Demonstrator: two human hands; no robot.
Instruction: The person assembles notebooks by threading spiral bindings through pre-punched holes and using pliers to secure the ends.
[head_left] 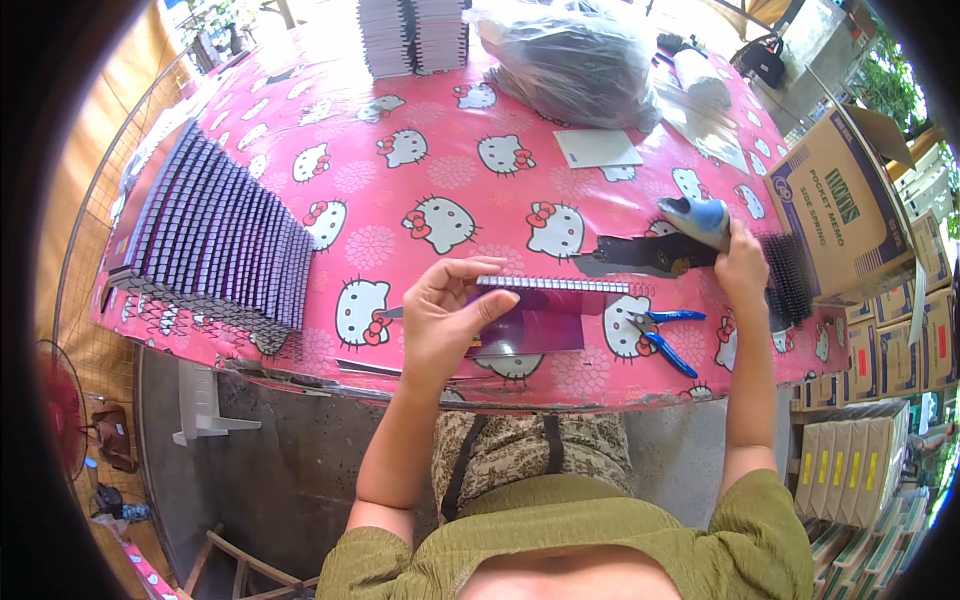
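Note:
My left hand (447,312) holds a small purple spiral-bound notebook (545,315) by its left end, fingers curled over the wire coil along its top edge. My right hand (742,268) is stretched out to the right and grips a blue and grey handled tool (697,218) that rests over a dark flat strip (645,254) on the table. Blue-handled pliers (664,335) lie just right of the notebook, between my two hands.
The table (400,200) has a pink cartoon-cat cloth. A long fanned row of purple spiral notebooks (215,235) lies at left, stacked notebooks (412,35) and a full plastic bag (570,60) at the back. Black wire coils (788,280) and cardboard boxes (850,200) stand at right.

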